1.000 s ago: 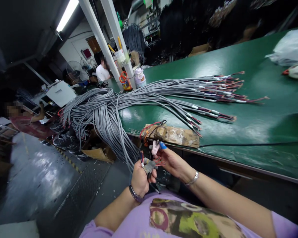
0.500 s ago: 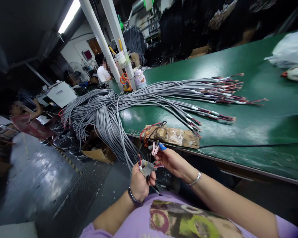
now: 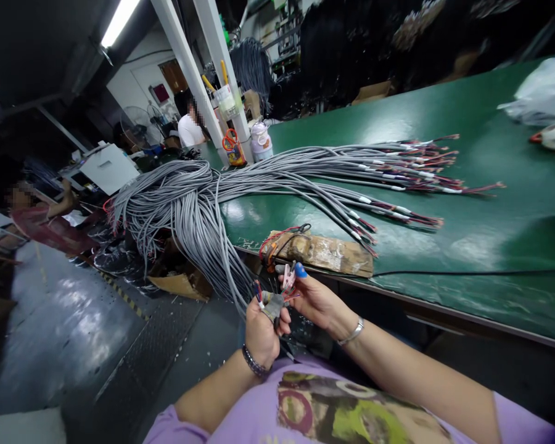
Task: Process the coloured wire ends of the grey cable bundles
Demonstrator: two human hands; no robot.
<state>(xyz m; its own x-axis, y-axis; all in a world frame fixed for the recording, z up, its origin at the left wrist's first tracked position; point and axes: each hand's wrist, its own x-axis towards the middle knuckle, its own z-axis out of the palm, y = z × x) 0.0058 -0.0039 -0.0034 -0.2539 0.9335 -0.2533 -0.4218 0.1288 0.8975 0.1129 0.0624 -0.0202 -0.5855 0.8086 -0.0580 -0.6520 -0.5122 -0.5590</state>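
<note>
My left hand point(image 3: 263, 333) is closed around the end of a grey cable, its fingers partly covered in worn grey cloth or tape. Thin coloured wires point(image 3: 258, 290) stick up beside its thumb, and red ones point(image 3: 290, 296) reach across towards the other hand. My right hand point(image 3: 318, 303), with a blue cover on one fingertip, pinches a small pink clip point(image 3: 288, 279) just above those wires. The two hands are almost touching, so the exact contact between clip and wires is unclear. A large bundle of grey cables point(image 3: 198, 203) drapes over the table edge to the left.
Stripped cable ends point(image 3: 416, 172) fan out across the green table point(image 3: 481, 246). At its near edge lies a wooden block point(image 3: 337, 256) with wires on it. A lilac bottle point(image 3: 261, 143) stands by the posts. A cardboard box point(image 3: 180, 283) sits below; two people work at left.
My right hand has moved slightly left and closer to my left hand, bringing the pink clip over the wires. The view has shifted a little.
</note>
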